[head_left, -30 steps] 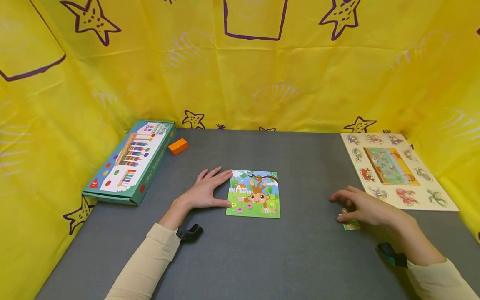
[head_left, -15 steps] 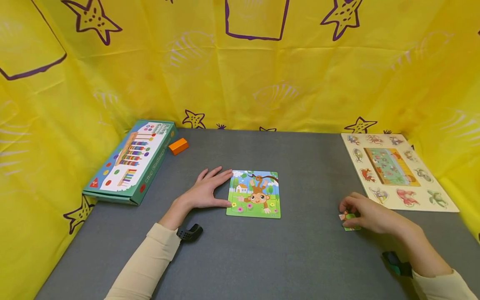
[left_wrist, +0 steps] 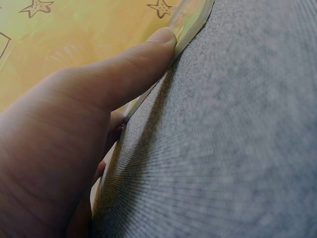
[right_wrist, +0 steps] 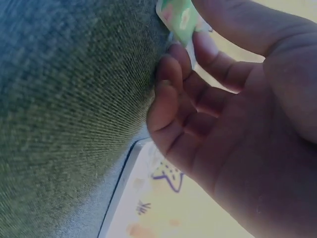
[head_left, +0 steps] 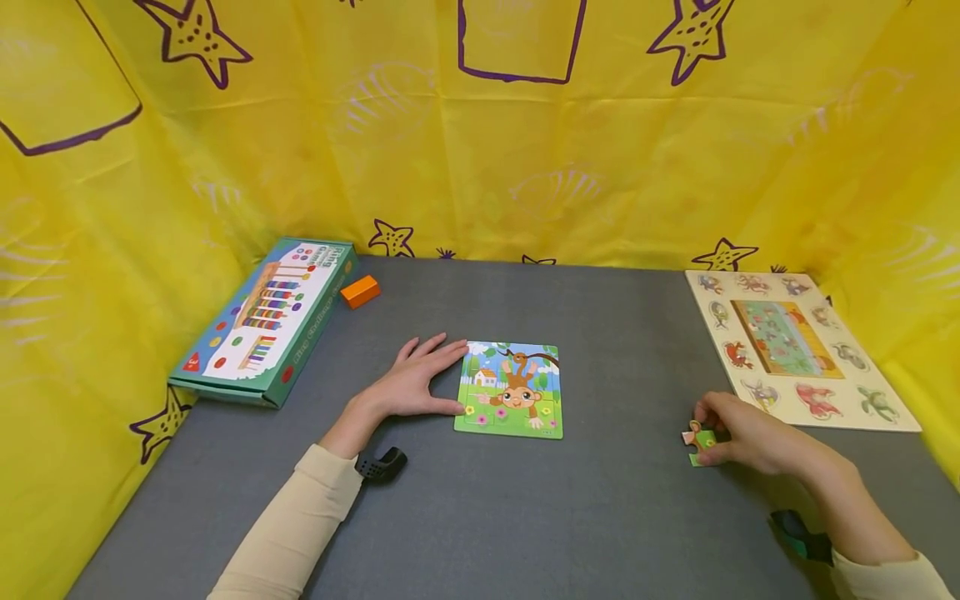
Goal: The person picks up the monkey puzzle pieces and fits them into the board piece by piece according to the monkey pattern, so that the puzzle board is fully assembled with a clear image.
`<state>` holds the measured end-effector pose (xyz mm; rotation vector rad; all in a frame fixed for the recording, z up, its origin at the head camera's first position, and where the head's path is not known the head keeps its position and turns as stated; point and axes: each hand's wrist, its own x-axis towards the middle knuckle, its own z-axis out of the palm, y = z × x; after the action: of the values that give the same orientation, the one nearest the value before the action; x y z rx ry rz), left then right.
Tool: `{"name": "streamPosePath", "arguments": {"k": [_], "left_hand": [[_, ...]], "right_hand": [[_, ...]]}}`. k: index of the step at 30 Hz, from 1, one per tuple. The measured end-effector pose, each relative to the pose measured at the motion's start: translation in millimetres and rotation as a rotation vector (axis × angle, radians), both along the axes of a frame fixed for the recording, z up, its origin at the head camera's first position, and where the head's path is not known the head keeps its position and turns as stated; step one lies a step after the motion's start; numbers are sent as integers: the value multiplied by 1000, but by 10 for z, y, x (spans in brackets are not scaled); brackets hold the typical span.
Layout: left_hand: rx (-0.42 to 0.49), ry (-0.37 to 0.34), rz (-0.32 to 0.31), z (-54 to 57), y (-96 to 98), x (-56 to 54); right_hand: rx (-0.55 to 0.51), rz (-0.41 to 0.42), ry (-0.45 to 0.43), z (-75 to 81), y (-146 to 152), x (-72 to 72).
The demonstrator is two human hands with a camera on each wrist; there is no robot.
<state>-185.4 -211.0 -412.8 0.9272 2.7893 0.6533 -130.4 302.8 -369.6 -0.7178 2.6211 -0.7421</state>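
Note:
In the head view, a square monkey jigsaw puzzle (head_left: 517,377) lies on the grey table. My left hand (head_left: 405,387) is spread at its left side, index fingertip at the top left corner and thumb low on the same edge. The left wrist view has that thumb (left_wrist: 133,69) pressed to the board's edge. Off to the right, my right hand (head_left: 757,437) pinches a small green puzzle piece (head_left: 707,438) between thumb and fingers. In the right wrist view, the piece (right_wrist: 179,19) shows flowers, partly hidden behind the thumb; the other fingers are curled.
A green-edged ring game box (head_left: 262,321) lies at the back left with an orange block (head_left: 361,292) beside it. At the back right is a wooden sea-animal board (head_left: 780,400), just beyond my right hand. A yellow patterned cloth (head_left: 480,150) encloses the table's back and sides.
My right hand has shifted slightly right and toward me, its thumb and fingers drawing together onto the puzzle piece. My left hand stays at the puzzle's edge.

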Motion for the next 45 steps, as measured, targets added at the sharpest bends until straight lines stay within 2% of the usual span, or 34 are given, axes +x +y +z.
{"name": "streamPosePath", "arguments": {"k": [5, 12, 19, 24, 33, 45], "left_hand": [[3, -5, 3, -13, 1, -4], [8, 0, 0, 2, 8, 1], [9, 5, -7, -17, 27, -5], [10, 1, -3, -10, 32, 1], [16, 18, -4, -4, 23, 7], [22, 13, 2, 3, 19, 4]], "right_hand": [[-34, 12, -21, 49, 9, -7], [-241, 78, 38, 149, -116, -73], [-338, 79, 9, 140, -393, -149], [-343, 90, 38, 102, -624, -213], [-370, 143, 6, 25, -1037, -329], [-348, 159, 8, 12, -1396, -415]]}}
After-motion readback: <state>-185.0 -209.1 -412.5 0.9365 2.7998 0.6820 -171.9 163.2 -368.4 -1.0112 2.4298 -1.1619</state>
